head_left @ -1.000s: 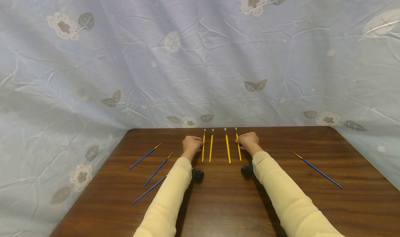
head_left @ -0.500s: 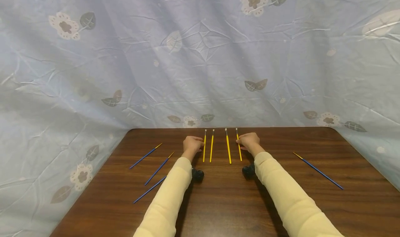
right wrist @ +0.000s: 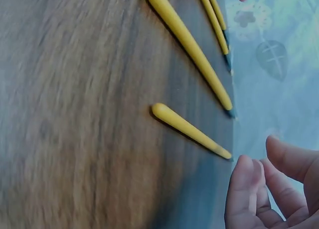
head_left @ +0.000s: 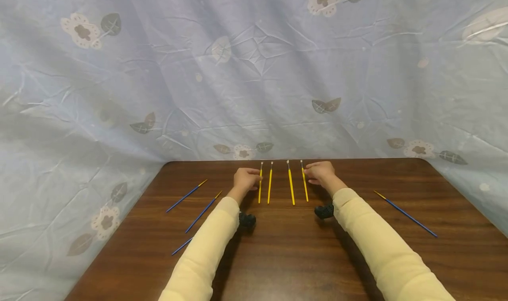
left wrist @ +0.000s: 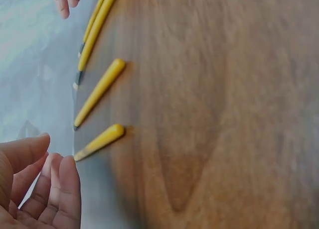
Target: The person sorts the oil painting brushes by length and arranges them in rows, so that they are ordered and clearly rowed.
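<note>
Two yellow-handled paintbrushes stand out at the outer ends of a row on the table: the far-left paintbrush [head_left: 259, 190] and the far-right paintbrush [head_left: 305, 186]. Between them lie a thin yellow paintbrush [head_left: 270, 186] and a thicker one [head_left: 291, 186], all with bristles toward the back edge. My left hand [head_left: 247, 179] is at the far-left brush, its thumb [left wrist: 27, 152] and fingers parted in the left wrist view. Beside the far-right brush is my right hand [head_left: 322, 173]; in the right wrist view its thumb [right wrist: 289, 157] stands apart from the bent fingers, with nothing between them.
Three blue paintbrushes lie at the left, one [head_left: 186, 196] farthest back, another [head_left: 203, 212] nearer, the third [head_left: 181, 246] partly behind the left sleeve. A single blue paintbrush [head_left: 406, 214] lies at the right. A flowered curtain [head_left: 254, 93] hangs behind the wooden table [head_left: 285, 257].
My right hand has eased off the far-right yellow brush, moving slightly back and to the right. The left hand has loosened and shifted a little. The brushes stay in their row.
</note>
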`<state>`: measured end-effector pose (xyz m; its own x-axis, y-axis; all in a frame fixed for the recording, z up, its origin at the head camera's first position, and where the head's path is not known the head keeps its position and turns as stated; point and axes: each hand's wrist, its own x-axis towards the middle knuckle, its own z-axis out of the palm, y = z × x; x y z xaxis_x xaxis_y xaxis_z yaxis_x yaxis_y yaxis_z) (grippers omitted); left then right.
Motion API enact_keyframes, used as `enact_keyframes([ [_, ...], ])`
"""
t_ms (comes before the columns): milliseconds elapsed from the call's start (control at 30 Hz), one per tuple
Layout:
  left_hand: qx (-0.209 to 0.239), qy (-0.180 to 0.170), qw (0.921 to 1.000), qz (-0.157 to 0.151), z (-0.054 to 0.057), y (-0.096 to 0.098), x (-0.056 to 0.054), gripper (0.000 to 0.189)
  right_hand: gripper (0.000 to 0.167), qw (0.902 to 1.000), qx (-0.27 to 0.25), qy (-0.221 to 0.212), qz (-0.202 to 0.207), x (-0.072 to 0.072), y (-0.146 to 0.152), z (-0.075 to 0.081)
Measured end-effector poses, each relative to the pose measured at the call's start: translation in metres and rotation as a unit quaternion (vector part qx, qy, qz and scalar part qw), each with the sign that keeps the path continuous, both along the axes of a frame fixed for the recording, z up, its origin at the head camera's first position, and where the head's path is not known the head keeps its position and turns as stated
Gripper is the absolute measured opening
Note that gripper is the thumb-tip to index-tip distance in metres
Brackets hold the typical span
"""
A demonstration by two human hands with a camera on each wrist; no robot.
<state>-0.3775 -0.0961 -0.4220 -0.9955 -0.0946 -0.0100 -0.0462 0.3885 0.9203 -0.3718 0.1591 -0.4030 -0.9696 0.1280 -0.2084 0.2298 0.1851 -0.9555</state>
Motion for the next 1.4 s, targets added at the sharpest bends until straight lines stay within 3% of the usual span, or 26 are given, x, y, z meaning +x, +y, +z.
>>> enact_keyframes([
  [167, 0.015, -0.008, 0.9997, -0.015, 0.009, -0.002, 0.004, 0.026, 0.042, 0.9996, 0.000, 0.010, 0.026, 0.005, 0.005, 0.008],
  [333, 0.034, 0.001, 0.9979, -0.056, 0.018, -0.011, 0.013, 0.029, 0.045, 0.9979, 0.012, 0.012, 0.063, 0.014, 0.013, 0.015],
  [567, 0.026, -0.002, 0.9928, -0.117, 0.033, -0.023, 0.031, 0.028, 0.046, 0.9930, 0.050, 0.008, 0.106, 0.029, 0.025, 0.026],
  [833, 0.022, -0.032, 0.9865, -0.159, 0.044, -0.044, 0.057, 0.027, 0.047, 0.9873, 0.071, 0.016, 0.141, 0.046, 0.034, 0.034],
  [1100, 0.032, -0.039, 0.9802, -0.192, 0.047, -0.074, 0.080, 0.030, 0.048, 0.9791, 0.113, 0.034, 0.166, 0.073, 0.049, 0.035],
  [1400, 0.028, -0.003, 0.9782, -0.206, 0.040, -0.114, 0.103, 0.038, 0.047, 0.9778, 0.102, 0.075, 0.167, 0.099, 0.070, 0.029],
])
